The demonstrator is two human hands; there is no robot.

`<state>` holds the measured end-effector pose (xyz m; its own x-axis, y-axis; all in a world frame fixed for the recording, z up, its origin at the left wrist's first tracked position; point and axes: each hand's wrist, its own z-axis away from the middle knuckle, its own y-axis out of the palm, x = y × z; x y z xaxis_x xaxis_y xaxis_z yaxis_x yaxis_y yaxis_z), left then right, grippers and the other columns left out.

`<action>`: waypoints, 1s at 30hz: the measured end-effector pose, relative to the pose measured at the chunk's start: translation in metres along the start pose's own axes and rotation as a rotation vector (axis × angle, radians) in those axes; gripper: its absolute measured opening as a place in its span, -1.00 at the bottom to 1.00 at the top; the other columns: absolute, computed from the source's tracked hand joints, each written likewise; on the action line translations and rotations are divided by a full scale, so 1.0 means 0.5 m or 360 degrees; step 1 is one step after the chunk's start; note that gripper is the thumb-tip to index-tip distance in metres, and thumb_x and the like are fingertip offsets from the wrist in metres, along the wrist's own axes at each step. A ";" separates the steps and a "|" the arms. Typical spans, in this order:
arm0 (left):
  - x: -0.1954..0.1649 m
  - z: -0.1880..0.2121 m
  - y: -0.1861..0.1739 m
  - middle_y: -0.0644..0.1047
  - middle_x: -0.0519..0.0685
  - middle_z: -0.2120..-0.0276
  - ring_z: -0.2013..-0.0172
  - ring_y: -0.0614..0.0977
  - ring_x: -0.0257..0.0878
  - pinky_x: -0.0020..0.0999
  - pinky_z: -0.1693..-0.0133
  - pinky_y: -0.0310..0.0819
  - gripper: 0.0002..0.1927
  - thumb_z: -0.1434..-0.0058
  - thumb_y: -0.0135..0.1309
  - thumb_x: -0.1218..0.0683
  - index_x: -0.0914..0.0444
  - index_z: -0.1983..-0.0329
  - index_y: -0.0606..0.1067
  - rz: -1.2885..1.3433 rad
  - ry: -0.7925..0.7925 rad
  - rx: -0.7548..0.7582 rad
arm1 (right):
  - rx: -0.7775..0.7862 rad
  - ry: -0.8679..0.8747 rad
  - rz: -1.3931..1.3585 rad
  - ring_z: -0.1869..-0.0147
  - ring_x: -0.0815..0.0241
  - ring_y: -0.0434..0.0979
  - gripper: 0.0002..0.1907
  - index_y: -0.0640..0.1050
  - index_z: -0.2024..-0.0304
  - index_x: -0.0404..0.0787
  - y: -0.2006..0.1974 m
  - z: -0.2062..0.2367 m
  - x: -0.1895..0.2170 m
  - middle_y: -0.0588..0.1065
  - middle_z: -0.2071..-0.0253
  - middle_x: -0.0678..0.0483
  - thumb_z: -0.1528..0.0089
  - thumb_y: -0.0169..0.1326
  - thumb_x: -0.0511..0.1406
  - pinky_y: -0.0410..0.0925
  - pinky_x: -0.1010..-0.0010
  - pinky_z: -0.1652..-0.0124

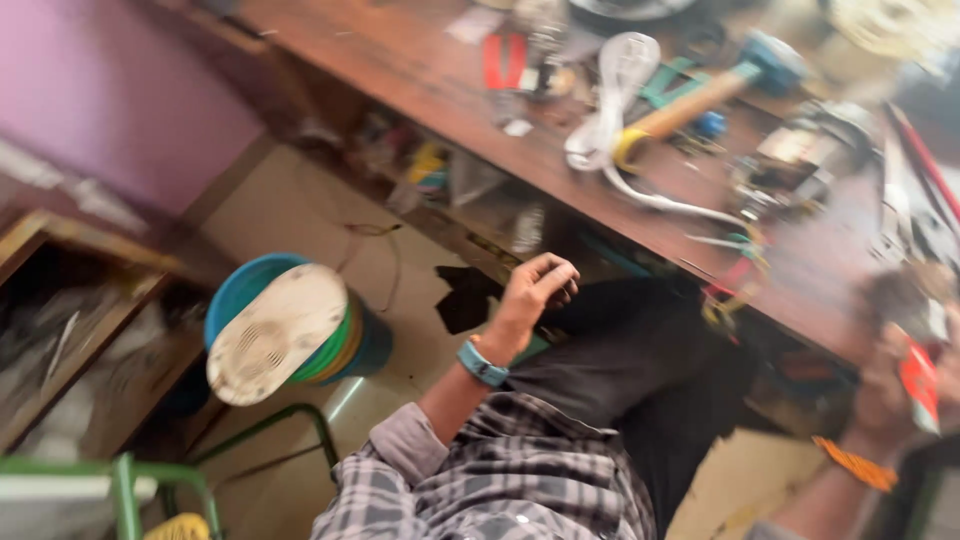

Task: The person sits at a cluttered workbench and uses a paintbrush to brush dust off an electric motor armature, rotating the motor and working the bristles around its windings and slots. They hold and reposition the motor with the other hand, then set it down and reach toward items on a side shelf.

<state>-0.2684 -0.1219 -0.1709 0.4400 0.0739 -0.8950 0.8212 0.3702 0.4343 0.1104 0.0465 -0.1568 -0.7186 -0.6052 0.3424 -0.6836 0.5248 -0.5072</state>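
Head view: my left hand (535, 295) rests on my dark-trousered thigh (620, 350) below the desk (420, 70), fingers loosely curled and empty. My blurred right hand (890, 390), at the desk's near edge, pinches a small red card (920, 385). A wooden-handled hammer (700, 95) lies on the desk.

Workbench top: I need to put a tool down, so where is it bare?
The workbench is bare along its left stretch, between the purple wall and the red item. Rightward it is crowded: white cable, wooden-handled hammer, blurred parts beyond.
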 end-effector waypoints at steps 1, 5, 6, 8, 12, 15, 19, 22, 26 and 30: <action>-0.014 -0.018 0.015 0.55 -0.11 0.39 0.38 0.51 -0.41 -0.49 0.29 0.41 -0.83 -0.41 0.06 0.09 0.30 0.21 0.54 -0.0071 0.0022 0.0089 | -0.0018 -0.0019 0.0011 -0.15 -0.12 0.62 -0.56 0.49 -0.24 -0.38 -0.006 0.011 -0.017 0.58 -0.15 -0.20 -0.53 0.14 -0.14 0.45 0.22 -0.19; -0.066 -0.084 0.091 0.56 -0.13 0.35 0.32 0.52 -0.44 -0.52 0.22 0.41 -0.84 -0.42 0.05 0.12 0.33 0.16 0.54 -0.0272 0.0216 0.0352 | -0.0027 0.0100 -0.0018 -0.13 -0.11 0.63 -0.55 0.49 -0.26 -0.36 0.007 0.020 -0.032 0.58 -0.16 -0.19 -0.53 0.14 -0.12 0.45 0.23 -0.18; -0.076 -0.079 0.106 0.56 -0.14 0.35 0.30 0.52 -0.45 -0.52 0.21 0.42 -0.85 -0.42 0.05 0.12 0.32 0.15 0.54 -0.0339 0.0258 0.0387 | 0.0024 0.0218 -0.0028 -0.11 -0.09 0.63 -0.54 0.50 -0.29 -0.35 0.003 0.016 -0.025 0.58 -0.16 -0.18 -0.53 0.12 -0.12 0.46 0.23 -0.16; -0.093 -0.109 0.144 0.55 -0.14 0.33 0.28 0.53 -0.47 -0.53 0.19 0.43 -0.85 -0.44 0.05 0.12 0.32 0.13 0.54 -0.0441 0.0408 0.0472 | 0.0058 0.0281 -0.0047 -0.12 -0.07 0.63 -0.53 0.50 -0.29 -0.34 -0.002 0.004 -0.014 0.58 -0.18 -0.16 -0.52 0.12 -0.11 0.46 0.24 -0.16; -0.120 -0.143 0.201 0.58 -0.13 0.35 0.32 0.54 -0.46 -0.52 0.23 0.44 -0.86 -0.39 0.08 0.14 0.31 0.13 0.57 -0.0552 0.0396 0.0461 | -0.0012 0.0273 -0.0057 -0.12 -0.02 0.65 -0.52 0.53 -0.26 -0.33 0.000 -0.006 -0.006 0.59 -0.15 -0.13 -0.48 0.18 -0.10 0.46 0.27 -0.13; -0.110 -0.124 0.219 0.59 -0.11 0.35 0.32 0.57 -0.41 -0.48 0.25 0.47 -0.86 -0.38 0.11 0.13 0.32 0.15 0.57 -0.0638 0.0461 0.0465 | 0.0002 0.0329 -0.0081 -0.11 0.02 0.66 -0.51 0.52 -0.25 -0.32 0.014 0.002 -0.009 0.60 -0.17 -0.12 -0.47 0.21 -0.09 0.48 0.30 -0.12; -0.013 -0.051 0.238 0.61 -0.01 0.25 0.24 0.62 -0.33 -0.40 0.17 0.52 -0.87 -0.34 0.16 0.14 0.33 0.15 0.58 -0.0750 0.0610 0.0797 | 0.0010 0.0367 -0.0002 -0.05 0.04 0.66 -0.47 0.55 -0.28 -0.33 0.024 -0.002 -0.008 0.60 -0.08 -0.12 -0.46 0.23 -0.06 0.48 0.31 -0.09; 0.106 0.008 0.251 0.62 -0.04 0.23 0.17 0.63 -0.36 -0.43 0.01 0.53 -0.83 -0.43 0.13 0.11 0.33 0.07 0.56 -0.0404 0.0153 0.1380 | 0.0001 0.0353 0.0002 -0.12 0.03 0.66 -0.48 0.51 -0.23 -0.34 0.025 -0.007 0.001 0.60 -0.16 -0.13 -0.48 0.22 -0.04 0.48 0.34 -0.15; 0.231 0.012 0.249 0.60 -0.08 0.18 0.15 0.57 -0.35 -0.45 0.09 0.46 -0.79 -0.51 0.11 0.05 0.31 0.02 0.57 0.0167 -0.0935 0.1547 | 0.0047 0.0444 -0.0143 -0.18 0.06 0.58 -0.54 0.48 -0.31 -0.32 0.045 0.006 0.010 0.53 -0.17 -0.09 -0.55 0.14 -0.10 0.42 0.32 -0.19; 0.264 -0.034 0.162 0.59 -0.08 0.16 0.13 0.59 -0.31 -0.38 0.03 0.46 -0.71 -0.47 0.11 -0.06 0.23 -0.05 0.54 0.0308 -0.1225 0.1139 | 0.0047 0.1042 -0.1467 -0.25 0.29 0.48 -0.62 0.34 -0.40 -0.24 0.083 0.009 -0.002 0.42 -0.24 0.02 -0.58 -0.10 -0.24 0.39 0.49 -0.28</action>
<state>-0.1500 -0.0664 -0.2556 0.4913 -0.6242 -0.6074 0.6250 -0.2331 0.7450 0.0833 0.0661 -0.1817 0.1240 -0.3197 0.9394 -0.9903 0.0207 0.1377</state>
